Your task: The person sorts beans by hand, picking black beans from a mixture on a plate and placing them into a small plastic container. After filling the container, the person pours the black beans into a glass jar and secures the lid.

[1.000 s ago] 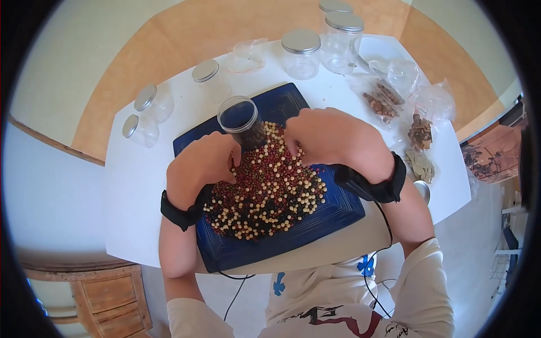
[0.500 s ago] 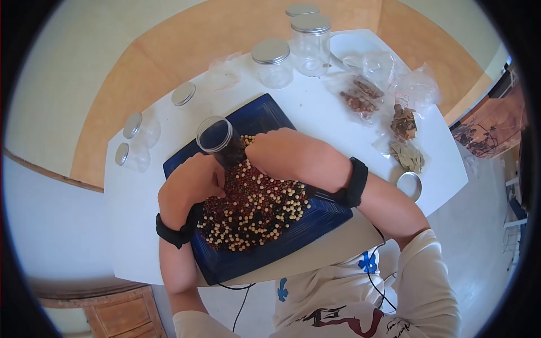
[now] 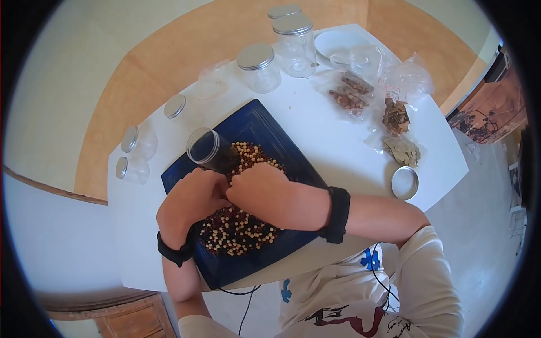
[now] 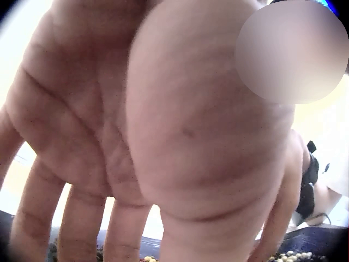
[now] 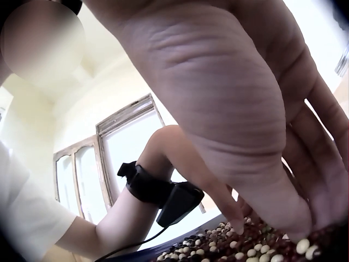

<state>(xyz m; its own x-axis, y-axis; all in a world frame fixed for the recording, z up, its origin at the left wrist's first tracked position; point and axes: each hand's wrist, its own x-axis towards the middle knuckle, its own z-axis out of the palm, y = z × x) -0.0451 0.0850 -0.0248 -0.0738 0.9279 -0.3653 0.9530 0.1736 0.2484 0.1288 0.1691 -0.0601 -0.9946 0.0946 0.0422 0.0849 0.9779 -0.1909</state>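
A heap of mixed beans [image 3: 239,234], cream, dark red, green and black, covers much of a blue tray [image 3: 251,118]. At the heap's far left stands an uncapped clear jar [image 3: 204,147] with dark contents at its bottom. My left hand [image 3: 193,194] is just in front of this jar, its fingers pointing down toward the beans in the left wrist view. Close beside it, my right hand [image 3: 262,188] reaches over the middle of the heap. In the right wrist view its thumb [image 5: 292,221] touches the beans, and the other fingers extend downward behind it.
Lidded clear jars [image 3: 259,76] line the table's far side and left edge. To the right lie plastic bags of dried spices [image 3: 349,101], dried leaves [image 3: 403,151] and a loose silver lid [image 3: 404,183]. A white plate [image 3: 338,42] sits at the back.
My right hand has moved left and nearer across the beans, coming close to my left hand. The left hand stays near the jar. The head view has shifted.
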